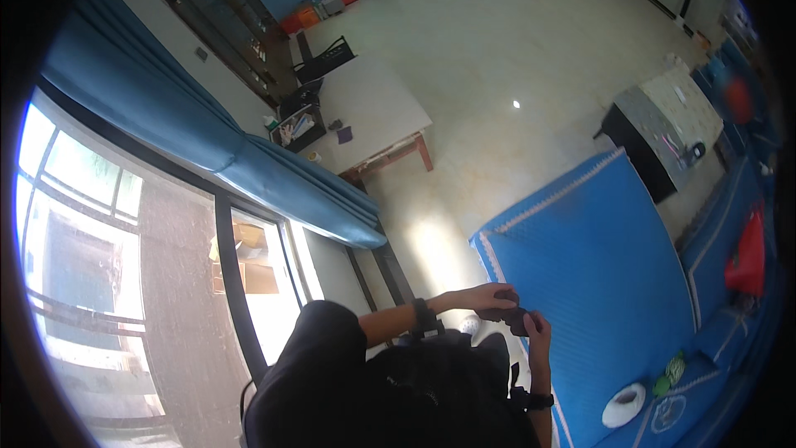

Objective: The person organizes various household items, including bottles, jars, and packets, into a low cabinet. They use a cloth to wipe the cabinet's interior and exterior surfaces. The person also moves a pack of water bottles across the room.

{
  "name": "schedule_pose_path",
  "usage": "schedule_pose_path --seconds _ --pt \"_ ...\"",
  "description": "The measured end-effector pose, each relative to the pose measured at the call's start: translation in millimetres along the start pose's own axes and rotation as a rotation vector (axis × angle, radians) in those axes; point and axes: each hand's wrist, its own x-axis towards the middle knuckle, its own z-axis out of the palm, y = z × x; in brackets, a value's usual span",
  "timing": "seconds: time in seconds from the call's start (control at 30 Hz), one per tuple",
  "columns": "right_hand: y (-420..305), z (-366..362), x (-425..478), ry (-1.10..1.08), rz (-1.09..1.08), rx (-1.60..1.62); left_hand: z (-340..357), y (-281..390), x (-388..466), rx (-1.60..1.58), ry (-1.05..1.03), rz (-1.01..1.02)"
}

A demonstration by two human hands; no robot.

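Close in front of my body, my left hand (pixel 499 298) grips one end of a dark, crumpled piece, probably cloth (pixel 513 318). The fingers of my right hand (pixel 537 325) pinch its other end. It hangs between the two hands, near the edge of a sofa seat with a blue quilted cover (pixel 584 286). A dark band sits on each wrist. Below the hands, part of a white perforated shoe (pixel 471 325) shows.
A white-topped table (pixel 379 106) with a dark box (pixel 305 127) and a small purple cloth (pixel 344 134) stands ahead. Blue curtains (pixel 298 180) and a glass door frame (pixel 233 286) are at left. A low table (pixel 659 118) stands at upper right; a white round object (pixel 622 406) lies on the blue cover.
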Motion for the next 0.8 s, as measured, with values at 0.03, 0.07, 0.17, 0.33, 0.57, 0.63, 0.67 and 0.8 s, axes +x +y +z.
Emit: schedule_pose_path --seconds 0.03,0.07,0.17,0.33,0.57,0.63,0.67,0.8 --pt "-13 15 20 -0.043 0.014 -0.006 -20 -1 -3 -0.007 0.061 0.035" --pt "-15 29 42 -0.09 0.025 -0.026 -40 -1 -10 -0.023 0.11 0.028" --pt "-21 57 102 -0.167 0.046 -0.079 -94 12 -21 -0.151 0.207 0.072" --pt "-47 124 212 -0.23 0.143 0.032 -196 29 -22 -0.329 0.31 0.09" --pt "-75 220 420 -0.434 0.224 0.069 -394 3 -19 -0.526 0.341 0.202" --pt "-109 241 464 -0.5 0.246 0.162 -429 57 -18 -0.369 0.458 0.166" --pt "-121 252 487 -0.464 0.235 0.168 -459 70 -13 -0.365 0.434 0.194" --pt "-182 303 565 -0.47 0.186 0.17 -543 99 -6 -0.528 0.454 0.236"
